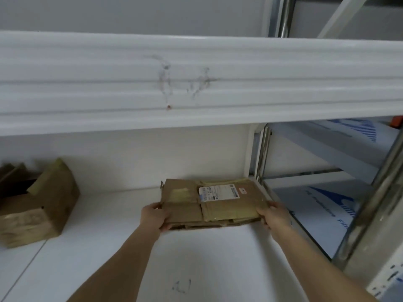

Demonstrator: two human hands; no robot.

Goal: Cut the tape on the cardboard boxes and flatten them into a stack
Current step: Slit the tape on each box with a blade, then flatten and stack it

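Lying flat, long axis left-to-right, the flattened boxes (213,201) are gripped endwise by left hand (153,216) and right hand (272,216) fingers.

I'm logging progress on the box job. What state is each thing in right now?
Flattened cardboard: collapsed flat, shipping label up, held at both ends over the white surface.
Left hand: grips its left end.
Right hand: grips its right end.
Brown box: still standing, top flaps open.
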